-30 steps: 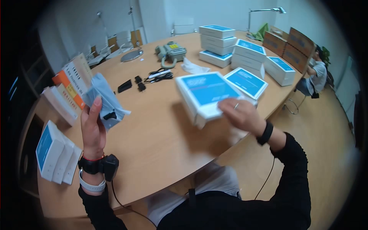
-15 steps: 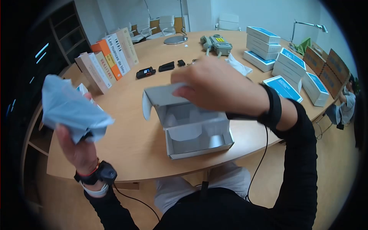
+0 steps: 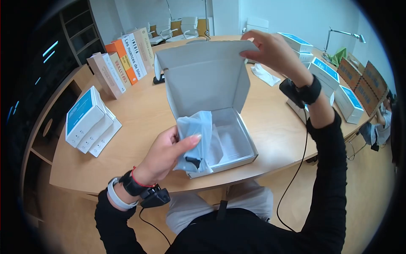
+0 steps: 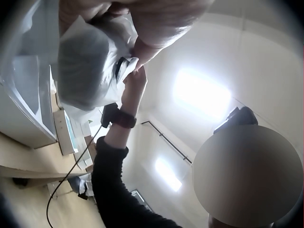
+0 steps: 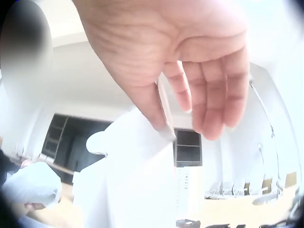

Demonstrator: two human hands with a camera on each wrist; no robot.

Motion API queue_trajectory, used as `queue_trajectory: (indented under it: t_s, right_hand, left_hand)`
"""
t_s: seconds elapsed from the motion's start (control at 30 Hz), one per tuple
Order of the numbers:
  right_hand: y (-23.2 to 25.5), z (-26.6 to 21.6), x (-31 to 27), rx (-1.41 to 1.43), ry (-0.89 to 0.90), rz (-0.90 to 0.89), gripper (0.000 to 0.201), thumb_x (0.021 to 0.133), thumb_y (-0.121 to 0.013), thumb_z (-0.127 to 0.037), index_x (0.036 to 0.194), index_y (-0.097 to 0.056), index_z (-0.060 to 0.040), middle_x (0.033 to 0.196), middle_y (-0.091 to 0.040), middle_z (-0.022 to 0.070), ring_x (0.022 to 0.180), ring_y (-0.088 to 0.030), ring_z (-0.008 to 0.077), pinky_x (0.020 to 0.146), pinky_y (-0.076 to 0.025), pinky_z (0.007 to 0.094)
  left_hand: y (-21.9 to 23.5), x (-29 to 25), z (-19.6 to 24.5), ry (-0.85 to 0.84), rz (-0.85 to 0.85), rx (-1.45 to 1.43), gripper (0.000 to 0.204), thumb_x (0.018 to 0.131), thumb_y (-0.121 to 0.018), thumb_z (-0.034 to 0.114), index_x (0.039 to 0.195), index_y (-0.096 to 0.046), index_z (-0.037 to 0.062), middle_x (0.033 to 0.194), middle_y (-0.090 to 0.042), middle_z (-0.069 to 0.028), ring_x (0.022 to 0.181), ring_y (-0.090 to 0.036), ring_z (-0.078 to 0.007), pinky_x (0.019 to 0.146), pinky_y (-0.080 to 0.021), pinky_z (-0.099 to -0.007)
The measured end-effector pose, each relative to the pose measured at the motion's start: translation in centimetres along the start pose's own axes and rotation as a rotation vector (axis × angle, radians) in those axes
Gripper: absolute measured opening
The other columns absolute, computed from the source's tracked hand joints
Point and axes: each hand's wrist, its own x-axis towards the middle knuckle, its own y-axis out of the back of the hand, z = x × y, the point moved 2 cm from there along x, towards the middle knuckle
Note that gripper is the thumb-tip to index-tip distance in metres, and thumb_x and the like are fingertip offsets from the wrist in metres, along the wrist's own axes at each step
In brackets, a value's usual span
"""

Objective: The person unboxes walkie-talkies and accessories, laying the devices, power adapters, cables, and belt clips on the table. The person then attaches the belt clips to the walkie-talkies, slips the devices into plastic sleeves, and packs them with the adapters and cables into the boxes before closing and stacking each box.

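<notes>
A white cardboard box [image 3: 249, 157] stands at the table's near edge with its lid [image 3: 203, 80] raised. My right hand [image 3: 272, 53] pinches the lid's upper right corner; in the right wrist view the thumb [image 5: 153, 111] lies along one face of the lid. My left hand [image 3: 163, 152] grips a pale blue plastic bag [image 3: 198, 127] over the box's left front part, thumb on top. Something dark shows through the lower end of the bag. Inside the box lies a translucent white sheet [image 3: 215, 146]. In the left wrist view the bag [image 4: 85, 69] looks bulky.
Three blue-topped white boxes [image 3: 86, 122] lean together at the left, before a row of books [image 3: 127, 59]. More such boxes [image 3: 323, 74] are stacked at the right. A crumpled white bag [image 3: 265, 75] lies behind the lid. Another person [image 3: 378, 120] sits at the far right.
My right hand brought a closed box from the right to the near edge and lifted its lid upright. My left hand moved the bag rightward and down over the open box.
</notes>
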Motion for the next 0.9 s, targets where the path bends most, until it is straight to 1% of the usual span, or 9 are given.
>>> queue_trajectory:
  t_s: [0.03, 0.1, 0.17, 0.23, 0.37, 0.43, 0.57, 0.77, 0.9]
  right_hand:
    - [-1.3, 1.2, -0.1, -0.005, 0.002, 0.000, 0.031, 0.082, -0.066, -0.027, 0.106, -0.061, -0.0072, 0.071, -0.063, 0.0105, 0.062, -0.064, 0.0158, 0.058, -0.053, 0.0270]
    - [-5.8, 3.8, -0.8, 1.112, -0.269, -0.075, 0.037, 0.083, -0.066, -0.029, 0.107, -0.058, -0.0031, 0.078, -0.062, 0.0058, 0.068, -0.062, 0.0127, 0.061, -0.052, 0.0275]
    - [-10.9, 4.7, -1.5, 1.190, -0.518, -0.051, 0.037, 0.085, -0.062, -0.028, 0.110, -0.055, -0.0010, 0.086, -0.062, 0.0054, 0.072, -0.062, 0.0127, 0.065, -0.054, 0.0278]
    - [-14.5, 3.9, -2.8, 1.022, -0.575, -0.199, 0.035, 0.087, -0.059, -0.026, 0.108, -0.053, 0.0017, 0.078, -0.062, 0.0093, 0.073, -0.063, 0.0149, 0.063, -0.052, 0.0279]
    - [-16.3, 4.0, -5.9, 0.671, -0.421, -0.088, 0.030, 0.086, -0.059, -0.019, 0.106, -0.053, 0.0015, 0.079, -0.062, 0.0093, 0.075, -0.062, 0.0158, 0.062, -0.050, 0.0278]
    - [-12.1, 2.8, -7.0, 0.652, -0.239, 0.259, 0.035, 0.081, -0.064, -0.022, 0.107, -0.052, 0.0000, 0.079, -0.062, 0.0085, 0.072, -0.062, 0.0206, 0.064, -0.049, 0.0310]
    - [-7.6, -2.4, -10.6, 0.871, 0.151, -0.281, 0.059, 0.075, -0.072, -0.027, 0.124, -0.046, -0.0056, 0.118, -0.054, 0.0126, 0.106, -0.054, 0.0237, 0.086, -0.044, 0.0323]
    - [-9.1, -3.3, -11.3, 0.721, 0.130, -0.419, 0.095, 0.059, -0.081, -0.037, 0.134, -0.034, -0.0031, 0.130, -0.039, 0.0226, 0.116, -0.043, 0.0374, 0.098, -0.037, 0.0398]
    - [-10.0, -4.1, -11.2, 0.712, 0.165, -0.356, 0.088, 0.057, -0.080, -0.032, 0.128, -0.039, -0.0018, 0.122, -0.044, 0.0211, 0.112, -0.045, 0.0359, 0.097, -0.038, 0.0382]
  left_hand:
    - [-0.4, 0.8, 0.3, -0.004, -0.002, -0.002, 0.041, 0.087, -0.063, 0.022, 0.115, -0.048, -0.0025, 0.106, -0.057, -0.0069, 0.092, -0.057, -0.0115, 0.082, -0.048, -0.0273]
    - [-1.4, 2.4, 0.5, 0.113, -0.062, -0.089, 0.039, 0.088, -0.061, 0.027, 0.110, -0.049, -0.0028, 0.104, -0.056, -0.0077, 0.090, -0.058, -0.0108, 0.075, -0.051, -0.0262]
    - [-2.4, 4.3, 0.0, 0.155, -0.045, -0.117, 0.038, 0.088, -0.061, 0.032, 0.105, -0.052, -0.0013, 0.096, -0.059, -0.0066, 0.081, -0.060, -0.0100, 0.068, -0.052, -0.0251]
    - [-2.8, 6.3, -1.4, 0.227, -0.068, -0.079, 0.035, 0.088, -0.062, 0.032, 0.100, -0.055, 0.0001, 0.086, -0.061, -0.0042, 0.071, -0.060, -0.0087, 0.063, -0.051, -0.0239]
    - [-2.7, 8.0, -3.9, 0.357, -0.021, 0.011, 0.029, 0.088, -0.060, 0.032, 0.093, -0.058, 0.0039, 0.080, -0.062, -0.0013, 0.065, -0.060, -0.0078, 0.059, -0.050, -0.0228]
    - [-2.7, 8.2, -4.0, 0.386, -0.019, 0.037, 0.028, 0.089, -0.058, 0.032, 0.093, -0.059, 0.0041, 0.081, -0.063, -0.0013, 0.068, -0.061, -0.0086, 0.061, -0.050, -0.0243]
    - [-3.7, 8.0, -3.4, 0.405, -0.028, -0.111, 0.030, 0.092, -0.053, 0.029, 0.103, -0.057, 0.0011, 0.090, -0.064, -0.0044, 0.080, -0.063, -0.0119, 0.070, -0.051, -0.0275]
    - [-4.2, 8.5, -4.0, 0.414, -0.018, -0.204, 0.033, 0.095, -0.046, 0.025, 0.115, -0.050, -0.0019, 0.107, -0.060, -0.0097, 0.094, -0.062, -0.0172, 0.081, -0.052, -0.0308]
    - [-4.0, 8.7, -4.3, 0.397, -0.020, -0.218, 0.032, 0.095, -0.047, 0.024, 0.114, -0.051, -0.0015, 0.107, -0.060, -0.0102, 0.095, -0.062, -0.0176, 0.082, -0.052, -0.0313]
